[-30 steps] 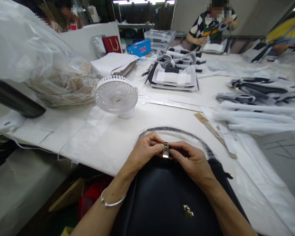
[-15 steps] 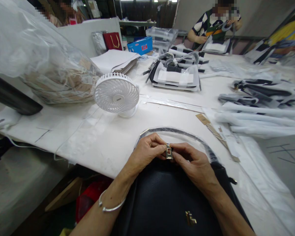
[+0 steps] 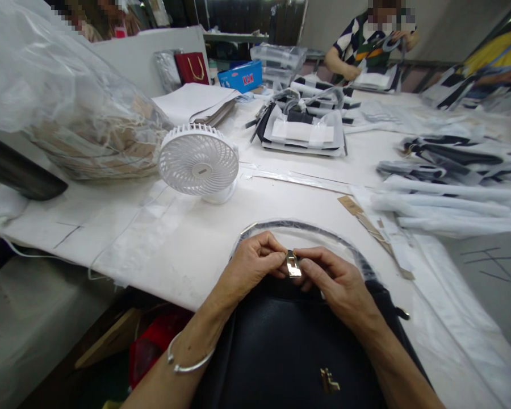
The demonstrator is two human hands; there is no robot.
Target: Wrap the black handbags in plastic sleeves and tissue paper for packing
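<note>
A small gold metal clasp (image 3: pixel 293 264) with a slot in it sits between my two hands at the top edge of a black handbag (image 3: pixel 276 346). My left hand (image 3: pixel 258 258) pinches the clasp from the left with thumb and forefinger. From the right, my right hand (image 3: pixel 334 275) closes its thumb and fingers on the clasp's other side; its lower fingers are partly hidden. A gold emblem (image 3: pixel 329 380) shows on the bag's front. Behind my hands, the plastic-wrapped handle (image 3: pixel 310 227) arches over the white table (image 3: pixel 187 238).
A white fan (image 3: pixel 200 165) stands ahead on the left, beside a plastic-covered basket (image 3: pixel 97 150). Wrapped bags (image 3: pixel 304 133) lie farther back near a blue box (image 3: pixel 241 76). Wrapped straps (image 3: pixel 451 162) are piled at right. A co-worker (image 3: pixel 366 51) handles a bag across the table.
The clasp has tilted, and its gold face now catches bright light. My fingers have shifted slightly around it. The view has moved a little.
</note>
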